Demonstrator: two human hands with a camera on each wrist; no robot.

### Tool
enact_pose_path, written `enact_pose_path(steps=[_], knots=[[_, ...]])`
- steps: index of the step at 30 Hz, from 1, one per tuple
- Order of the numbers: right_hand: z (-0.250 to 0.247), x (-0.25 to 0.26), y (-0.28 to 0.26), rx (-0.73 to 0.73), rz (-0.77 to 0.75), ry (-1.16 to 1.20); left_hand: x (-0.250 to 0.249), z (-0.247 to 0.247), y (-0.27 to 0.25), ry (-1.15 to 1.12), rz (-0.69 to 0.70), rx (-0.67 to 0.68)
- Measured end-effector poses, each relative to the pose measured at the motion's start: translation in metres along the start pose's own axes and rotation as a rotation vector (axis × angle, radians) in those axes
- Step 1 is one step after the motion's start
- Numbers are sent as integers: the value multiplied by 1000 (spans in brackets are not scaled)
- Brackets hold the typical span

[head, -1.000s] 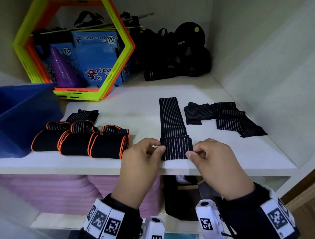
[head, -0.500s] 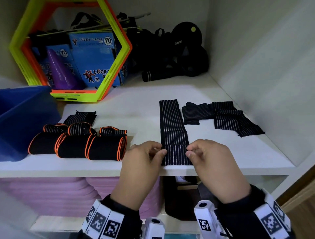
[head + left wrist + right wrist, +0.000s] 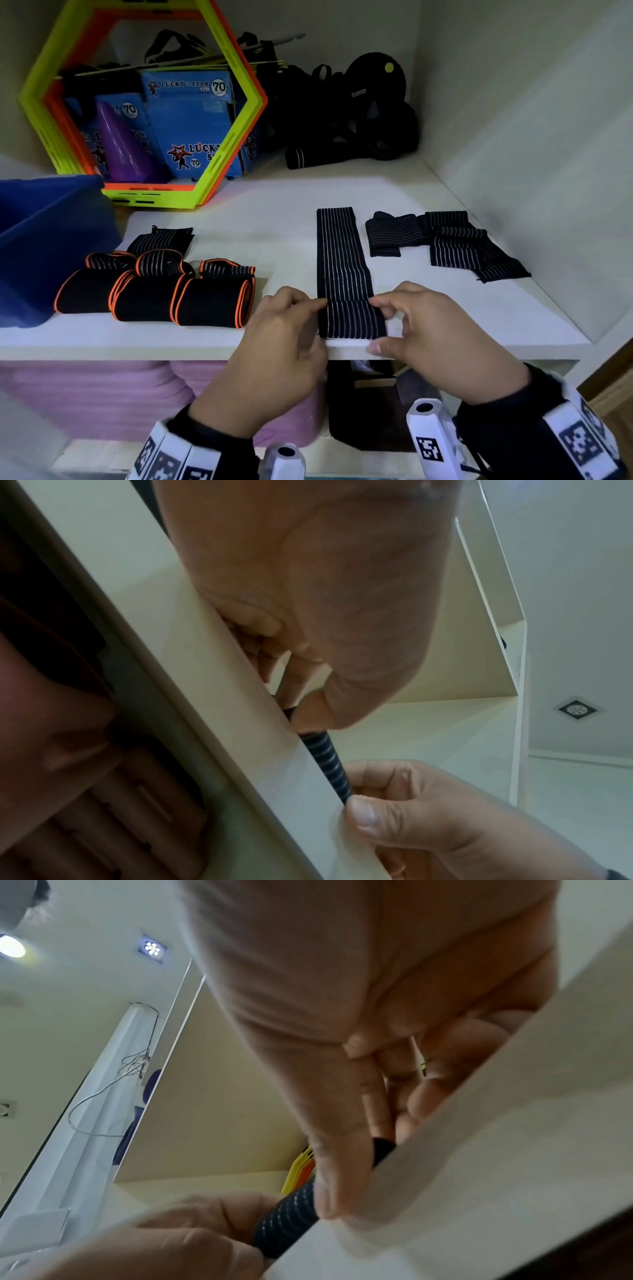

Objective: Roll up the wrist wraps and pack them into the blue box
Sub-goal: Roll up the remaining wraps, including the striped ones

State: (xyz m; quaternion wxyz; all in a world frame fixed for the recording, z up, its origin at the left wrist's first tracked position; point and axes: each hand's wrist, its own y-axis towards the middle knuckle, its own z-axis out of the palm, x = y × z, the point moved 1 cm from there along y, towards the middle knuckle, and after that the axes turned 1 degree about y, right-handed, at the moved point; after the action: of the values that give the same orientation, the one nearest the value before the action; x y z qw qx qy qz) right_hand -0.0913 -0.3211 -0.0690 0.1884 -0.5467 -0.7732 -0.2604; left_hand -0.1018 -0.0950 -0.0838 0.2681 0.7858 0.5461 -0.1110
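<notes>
A long black wrist wrap with thin white stripes (image 3: 342,267) lies stretched away from me on the white shelf (image 3: 274,219). Its near end is folded over at the shelf's front edge. My left hand (image 3: 301,308) pinches the left side of that fold (image 3: 329,761). My right hand (image 3: 394,308) pinches the right side (image 3: 291,1221). A loose striped wrap (image 3: 445,240) lies crumpled to the right. Rolled black wraps with orange edging (image 3: 154,294) sit in a cluster at the left, beside the blue box (image 3: 41,246).
A yellow and orange hexagon frame (image 3: 144,102) stands at the back left around blue cartons and a purple cone. Black straps and gear (image 3: 359,113) are piled at the back. The cabinet's side wall (image 3: 531,171) closes the right. Purple mats lie on the lower shelf (image 3: 102,394).
The folded near end of the striped wrap has been turned over again and sits closer to the shelf's front edge. Both hands stay pinched on its two sides.
</notes>
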Motion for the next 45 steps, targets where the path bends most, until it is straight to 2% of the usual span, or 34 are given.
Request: enact_pose_path(steps=[4, 11, 18, 23, 27, 35, 40, 42, 45], knots=[[-3, 2, 4, 55, 2, -37, 3, 2, -3, 63, -23, -21], [-13, 3, 11, 130, 20, 76, 8, 5, -11, 157, -61, -70], [-10, 9, 0, 45, -34, 79, 6, 8, -4, 53, -146, -150], [-8, 5, -1, 77, -25, -72, -4, 10, 0, 23, -259, -128], [-1, 4, 0, -9, -17, -62, -5, 13, 3, 71, -299, -120], [5, 11, -6, -233, 60, 1, -3, 18, 3, 70, -245, -213], [-1, 13, -8, -198, 128, 79, -5, 15, 3, 10, -251, -202], [-4, 14, -8, -187, 137, 125, -2, 12, 4, -54, -223, -252], [-1, 15, -7, -123, 66, 34, -1, 11, 5, -147, -126, -308]])
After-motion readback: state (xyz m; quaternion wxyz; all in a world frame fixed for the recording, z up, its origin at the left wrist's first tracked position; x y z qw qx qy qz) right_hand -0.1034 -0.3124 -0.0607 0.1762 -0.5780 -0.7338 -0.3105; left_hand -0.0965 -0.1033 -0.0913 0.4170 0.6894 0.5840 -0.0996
